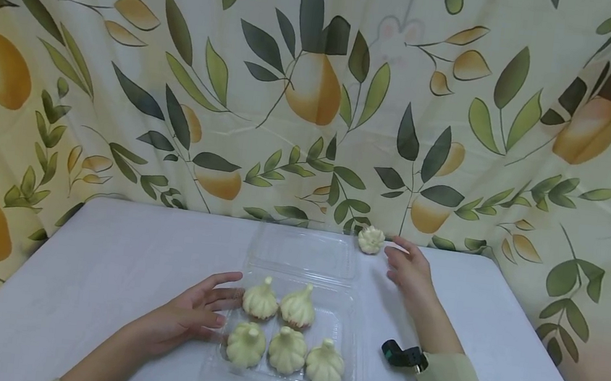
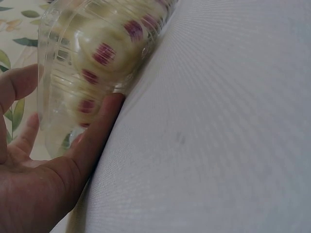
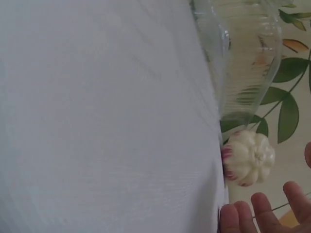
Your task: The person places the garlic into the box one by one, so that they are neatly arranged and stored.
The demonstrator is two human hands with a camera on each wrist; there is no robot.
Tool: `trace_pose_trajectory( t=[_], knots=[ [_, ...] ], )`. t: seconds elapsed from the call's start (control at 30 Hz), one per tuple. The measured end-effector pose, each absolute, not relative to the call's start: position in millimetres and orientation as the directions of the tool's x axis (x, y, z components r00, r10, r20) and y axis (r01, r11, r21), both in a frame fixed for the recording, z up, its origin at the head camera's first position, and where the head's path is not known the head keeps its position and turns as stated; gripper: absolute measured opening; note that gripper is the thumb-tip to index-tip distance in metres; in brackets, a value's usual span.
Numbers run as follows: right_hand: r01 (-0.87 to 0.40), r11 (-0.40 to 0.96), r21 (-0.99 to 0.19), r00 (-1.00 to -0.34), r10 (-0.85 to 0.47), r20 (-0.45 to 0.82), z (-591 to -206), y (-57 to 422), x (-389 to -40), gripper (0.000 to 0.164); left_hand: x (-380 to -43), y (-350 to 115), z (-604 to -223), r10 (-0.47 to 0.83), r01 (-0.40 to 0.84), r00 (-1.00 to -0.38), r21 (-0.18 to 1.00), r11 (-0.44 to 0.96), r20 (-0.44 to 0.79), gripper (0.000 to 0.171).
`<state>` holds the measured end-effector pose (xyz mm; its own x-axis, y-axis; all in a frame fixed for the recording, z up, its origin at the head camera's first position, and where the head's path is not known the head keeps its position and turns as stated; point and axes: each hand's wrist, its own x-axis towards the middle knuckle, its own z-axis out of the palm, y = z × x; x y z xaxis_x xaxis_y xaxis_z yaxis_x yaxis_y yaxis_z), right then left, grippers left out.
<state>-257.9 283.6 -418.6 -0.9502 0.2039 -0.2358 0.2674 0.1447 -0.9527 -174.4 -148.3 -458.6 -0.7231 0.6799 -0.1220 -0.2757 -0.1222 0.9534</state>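
Note:
Several garlic bulbs [image 1: 287,351] sit in a clear plastic clamshell box [image 1: 350,319], two in the back row and three in front. My left hand [image 1: 186,311] rests at the box's left side, fingers spread and fairly straight; in the left wrist view its thumb and fingers [image 2: 109,114] lie against the clear wall. One more garlic bulb [image 1: 371,240], with purple marks low on its side in the right wrist view, lies at the table's far edge, right of the lid. Close to its right is my right hand [image 1: 411,270], its fingers extended and holding nothing.
The clear lid [image 1: 304,252] is folded back flat behind the box. A small black device [image 1: 402,356] is at my right wrist, by the sleeve. White cloth covers the table [image 1: 136,259], and a leaf-and-fruit patterned curtain [image 1: 312,123] hangs right behind it.

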Motion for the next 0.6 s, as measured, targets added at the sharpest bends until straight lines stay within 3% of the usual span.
trace_pose_trajectory(
  t=[0.33,0.6],
  knots=[
    [0.104,0.603,-0.791,-0.989,0.15,-0.016,-435.2,284.9,-276.4,0.068,-174.6,-147.1,-458.4,0.679,-0.283,-0.722,0.952,-0.115,-0.132,0.077],
    [-0.013,0.721,-0.692,-0.998,0.028,0.048,-444.8,287.3,-289.3,0.082,-174.8,-147.9,-457.6,0.671,-0.284,-0.729,0.952,-0.116,-0.135,0.079]
  ],
)
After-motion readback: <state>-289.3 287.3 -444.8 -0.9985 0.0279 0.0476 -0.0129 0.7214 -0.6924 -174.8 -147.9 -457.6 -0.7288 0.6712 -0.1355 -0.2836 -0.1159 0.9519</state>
